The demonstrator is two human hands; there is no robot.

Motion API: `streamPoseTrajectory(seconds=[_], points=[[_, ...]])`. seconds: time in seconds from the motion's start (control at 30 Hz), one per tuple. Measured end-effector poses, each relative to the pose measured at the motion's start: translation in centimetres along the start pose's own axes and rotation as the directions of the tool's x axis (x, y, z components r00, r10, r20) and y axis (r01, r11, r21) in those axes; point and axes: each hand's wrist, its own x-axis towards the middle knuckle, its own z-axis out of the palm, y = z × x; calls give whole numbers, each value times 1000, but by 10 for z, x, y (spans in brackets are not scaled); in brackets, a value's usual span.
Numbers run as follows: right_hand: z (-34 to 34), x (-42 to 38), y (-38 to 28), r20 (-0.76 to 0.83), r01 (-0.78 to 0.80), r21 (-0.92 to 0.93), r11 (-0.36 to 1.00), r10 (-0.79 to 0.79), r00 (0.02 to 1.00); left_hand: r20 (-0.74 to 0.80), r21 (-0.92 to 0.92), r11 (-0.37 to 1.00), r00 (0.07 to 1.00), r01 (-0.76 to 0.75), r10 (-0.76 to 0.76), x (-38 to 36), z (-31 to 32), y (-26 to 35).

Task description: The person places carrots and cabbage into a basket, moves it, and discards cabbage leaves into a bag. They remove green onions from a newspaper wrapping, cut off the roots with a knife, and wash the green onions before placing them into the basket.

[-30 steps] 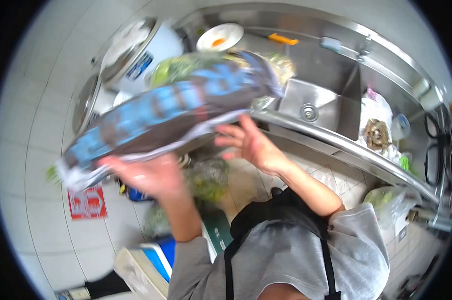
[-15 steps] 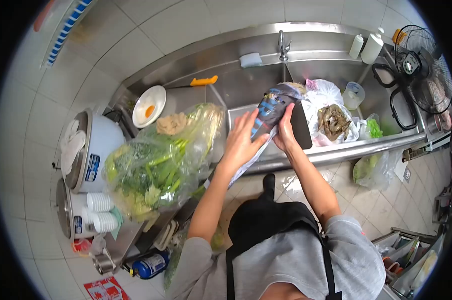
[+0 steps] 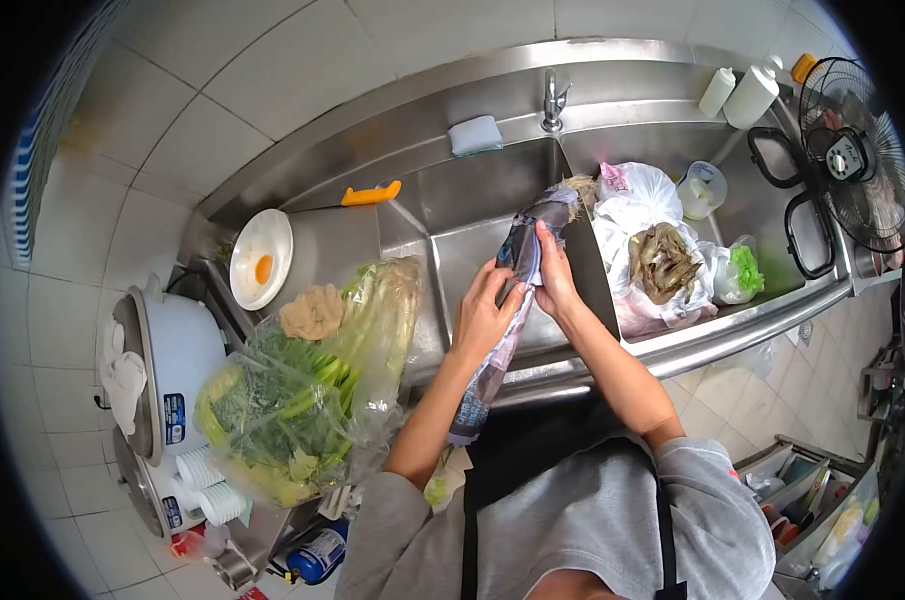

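A long bundle in dark printed wrapping [image 3: 479, 404] slants over the sink's front edge, with pale root-like ends poking out at its upper end. My left hand [image 3: 487, 312] grips the middle of the bundle, fingers curled on it. On the bundle's right side, higher up, my right hand [image 3: 555, 268] is closed round it. A clear plastic bag of leafy greens [image 3: 303, 400] lies left of my hands. To their right, a white plastic bag holds greyish-brown items [image 3: 663, 262], which look like shrimp.
Left are a white plate [image 3: 263, 262], a yellow-handled knife [image 3: 371, 194] and a rice cooker [image 3: 183, 350]. A blue-white sponge [image 3: 476, 136] lies near the faucet [image 3: 553, 102]. Rightward are a plastic cup [image 3: 703, 190], bagged greens [image 3: 746, 270] and a fan [image 3: 849, 158].
The bundle now stretches lower toward my apron and looks longer and narrower. Both hands have shifted on it, with the fingers more curled. The camera view has moved slightly.
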Motion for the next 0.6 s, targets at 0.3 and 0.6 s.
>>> streamPoseTrajectory(seconds=[0.3,0.6], points=[[-28,21,-9,81,164,-168,972,-152,985,48,343,936,994,76,-98,10,9,25],[-35,87,-81,154,-47,-391,919,115,981,-250,252,962,967,109,-44,-34,45,50]])
